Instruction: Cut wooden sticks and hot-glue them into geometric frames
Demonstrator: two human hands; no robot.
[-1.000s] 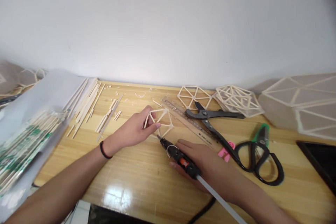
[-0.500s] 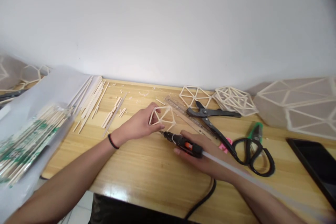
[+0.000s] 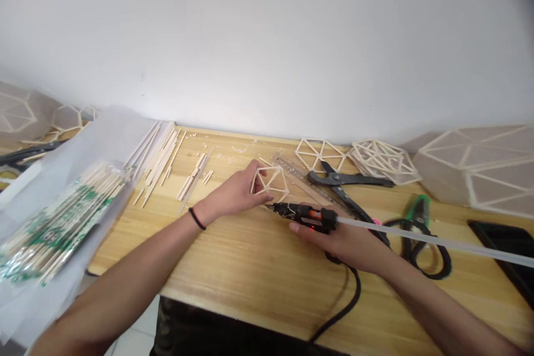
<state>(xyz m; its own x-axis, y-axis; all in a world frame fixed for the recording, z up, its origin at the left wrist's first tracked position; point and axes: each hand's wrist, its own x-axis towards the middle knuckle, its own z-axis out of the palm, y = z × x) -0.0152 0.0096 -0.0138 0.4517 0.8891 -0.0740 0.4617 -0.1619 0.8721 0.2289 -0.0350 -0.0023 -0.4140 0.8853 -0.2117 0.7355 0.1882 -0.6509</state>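
Observation:
My left hand point(image 3: 240, 192) is closed on a small frame of wooden sticks point(image 3: 273, 181), a faceted shape of joined triangles, held above the table. A black hot glue gun point(image 3: 304, 217) is gripped in my right hand point(image 3: 337, 242). Its nozzle points left and lies close to the lower edge of the stick frame; whether it touches I cannot tell. From the gun's back end a long pale glue stick point(image 3: 417, 242) sticks out to the right, over my forearm. A red light shows on the gun, and a black cord point(image 3: 354, 295) hangs from it.
Long-nose pliers point(image 3: 340, 179), a clear ruler point(image 3: 292, 169), green-handled cutters point(image 3: 418, 211) and a phone point(image 3: 500, 242) lie to the right. Stick frames point(image 3: 381, 161) stand by the wall. Loose sticks point(image 3: 162, 153) and a bag of sticks point(image 3: 70, 217) are at the left.
The glue gun has turned more level, and its glue stick has swung up at the right end. The whole scene has shifted slightly right in view. Both holds are the same.

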